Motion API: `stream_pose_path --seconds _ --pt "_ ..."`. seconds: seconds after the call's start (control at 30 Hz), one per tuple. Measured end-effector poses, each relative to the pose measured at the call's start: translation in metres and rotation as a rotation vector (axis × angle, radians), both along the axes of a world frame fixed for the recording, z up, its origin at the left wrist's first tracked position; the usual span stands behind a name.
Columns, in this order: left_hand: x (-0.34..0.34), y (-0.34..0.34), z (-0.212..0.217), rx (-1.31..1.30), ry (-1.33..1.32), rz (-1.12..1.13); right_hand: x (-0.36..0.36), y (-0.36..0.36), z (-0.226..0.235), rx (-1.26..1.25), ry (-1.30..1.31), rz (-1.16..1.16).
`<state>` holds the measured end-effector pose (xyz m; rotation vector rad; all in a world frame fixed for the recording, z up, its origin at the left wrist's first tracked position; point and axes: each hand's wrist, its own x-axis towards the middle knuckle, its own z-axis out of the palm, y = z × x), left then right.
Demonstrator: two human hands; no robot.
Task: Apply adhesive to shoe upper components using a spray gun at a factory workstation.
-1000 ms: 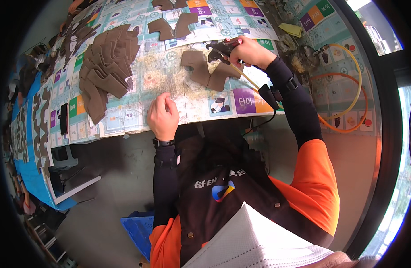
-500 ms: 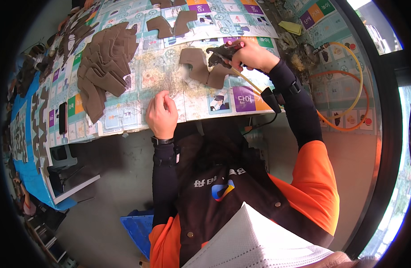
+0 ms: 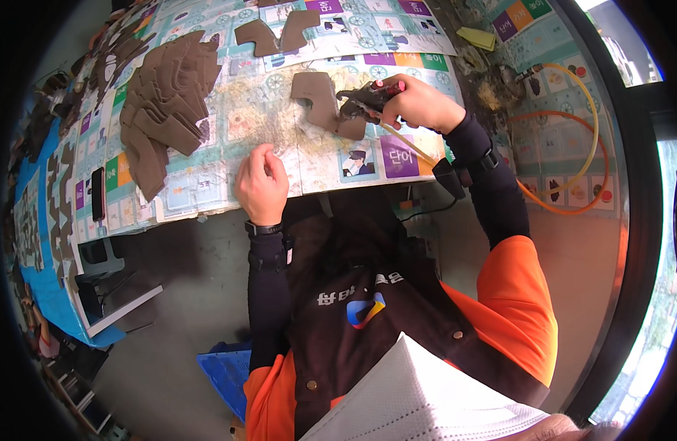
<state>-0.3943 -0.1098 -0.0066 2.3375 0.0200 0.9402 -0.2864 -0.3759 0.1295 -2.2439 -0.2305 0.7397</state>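
In my right hand (image 3: 424, 103) is a dark, grimy spray gun (image 3: 368, 99) with red knobs; my fingers wrap round it. A yellowish hose (image 3: 412, 143) runs from it toward my wrist. Its front hangs over a brown cut-out piece (image 3: 320, 103) lying on the table, and hides that piece's right part. My left hand (image 3: 262, 184) rests by the table's near edge, fingers curled in, and I see nothing in it. To its left lies a heaped stack of similar brown pieces (image 3: 169, 95).
Another brown cut-out (image 3: 276, 33) lies farther back on the printed-paper table covering (image 3: 235, 154). A black phone (image 3: 98, 195) is near the left edge. Yellow and orange hoses (image 3: 599, 147) loop at the right wall. A blue crate (image 3: 224, 375) stands below on the floor.
The spray gun in my right hand has shifted slightly over the brown piece, covering more of its right side. My left hand stays curled by the table edge. The whole view has shifted a little.
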Motion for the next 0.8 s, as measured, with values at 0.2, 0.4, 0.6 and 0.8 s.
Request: stream_pose_path --seconds 0.2,0.4,0.6,0.8 --pt "0.001 0.000 -0.002 0.004 -0.002 0.003 -0.019 -0.001 -0.015 0.212 -0.317 0.114" --pt "0.001 0.000 -0.002 0.017 -0.015 0.001 -0.018 -0.007 -0.016 0.127 -0.121 0.095" --pt "0.001 -0.001 -0.001 0.009 -0.009 0.000 -0.030 -0.007 -0.010 0.164 -0.221 -0.002" --pt "0.001 -0.001 -0.001 0.002 0.012 0.005 -0.043 -0.004 -0.013 0.233 -0.011 -0.173"
